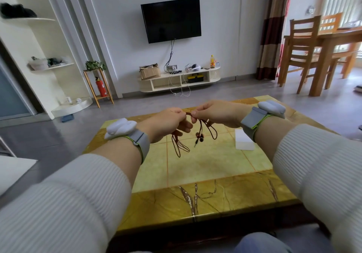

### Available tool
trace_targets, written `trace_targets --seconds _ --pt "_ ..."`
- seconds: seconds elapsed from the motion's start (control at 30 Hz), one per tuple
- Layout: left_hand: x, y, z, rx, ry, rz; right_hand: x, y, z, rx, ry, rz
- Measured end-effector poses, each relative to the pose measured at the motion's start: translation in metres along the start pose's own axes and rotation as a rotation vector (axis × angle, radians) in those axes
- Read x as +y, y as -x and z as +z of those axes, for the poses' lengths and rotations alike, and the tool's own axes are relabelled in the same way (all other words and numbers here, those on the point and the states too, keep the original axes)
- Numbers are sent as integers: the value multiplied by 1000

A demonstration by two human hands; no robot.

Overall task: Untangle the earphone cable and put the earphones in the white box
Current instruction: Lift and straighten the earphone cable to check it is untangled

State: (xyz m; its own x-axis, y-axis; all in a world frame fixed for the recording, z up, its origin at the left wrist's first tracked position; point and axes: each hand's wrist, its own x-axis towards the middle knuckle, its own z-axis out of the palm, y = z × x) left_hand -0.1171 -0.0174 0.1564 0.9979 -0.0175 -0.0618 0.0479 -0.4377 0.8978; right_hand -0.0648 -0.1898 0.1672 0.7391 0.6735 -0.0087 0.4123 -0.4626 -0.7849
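Both hands are up over the yellow tiled stone table [195, 166], close together, and each one is pinching the thin dark-red earphone cable [199, 124]. Left hand [166, 123] grips it with curled fingers, right hand [215, 113] nips it between thumb and forefinger, a short stretch running level between them. Below, the cable hangs in tangled loops, long axis straight down, clear of the tabletop. Red earbuds [199, 135] dangle mid-tangle, the plug tip pointing downward. Small white box [243, 141] sits on the table, right of the cable, partly behind the right wrist.
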Motion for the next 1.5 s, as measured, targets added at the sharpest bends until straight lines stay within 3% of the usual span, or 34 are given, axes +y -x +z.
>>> trace_targets --seconds 0.17,0.53,0.63,1.03,1.37,1.5 --pt "1 -1 8 49 226 -20 -4 -3 3 29 -91 -57" --pt "-2 4 23 -1 427 -7 -8 -10 11 161 -120 -40" --pt "-2 4 25 -91 469 -13 -5 -10 11 207 -89 -35" --pt "-7 6 35 -148 278 35 11 -12 15 212 -92 -35" --pt "-23 6 34 -188 163 -110 23 -14 12 344 -208 13" --pt "-25 3 36 -185 200 -165 33 -15 13 350 -128 43"
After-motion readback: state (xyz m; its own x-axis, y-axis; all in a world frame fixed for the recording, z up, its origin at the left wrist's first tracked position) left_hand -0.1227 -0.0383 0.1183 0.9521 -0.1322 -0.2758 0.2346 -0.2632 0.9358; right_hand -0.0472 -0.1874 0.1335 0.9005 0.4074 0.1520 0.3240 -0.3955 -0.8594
